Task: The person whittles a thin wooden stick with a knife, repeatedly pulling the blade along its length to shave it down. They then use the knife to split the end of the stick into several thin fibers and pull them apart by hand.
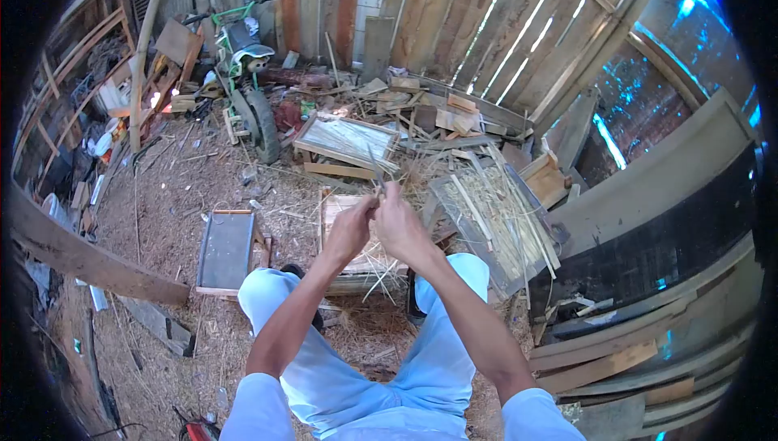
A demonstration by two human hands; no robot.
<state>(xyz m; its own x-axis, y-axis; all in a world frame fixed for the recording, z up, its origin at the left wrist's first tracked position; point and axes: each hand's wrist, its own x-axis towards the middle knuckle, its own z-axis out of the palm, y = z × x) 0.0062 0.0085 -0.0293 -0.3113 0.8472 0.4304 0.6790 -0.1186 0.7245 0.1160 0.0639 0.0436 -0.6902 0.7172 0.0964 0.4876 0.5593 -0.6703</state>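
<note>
My left hand (pixel 348 232) and my right hand (pixel 399 224) meet in front of me, both closed, their fingers almost touching. A thin grey blade-like piece (pixel 375 167) sticks up and away from between them; it looks gripped in my right hand. What my left fingertips pinch is too small to make out. Below the hands, between my knees, stands a low wooden bench (pixel 331 213) with thin pale strips (pixel 379 279) scattered at its near edge.
On the right, a board (pixel 512 279) carries a pile of split sticks (pixel 498 206). Ahead lies a framed panel (pixel 344 135) near scrap wood (pixel 438 113). A small dark-topped stool (pixel 225 242) stands left. Farther back is a green two-wheeler (pixel 243 76); a beam (pixel 97 255) juts in from the left.
</note>
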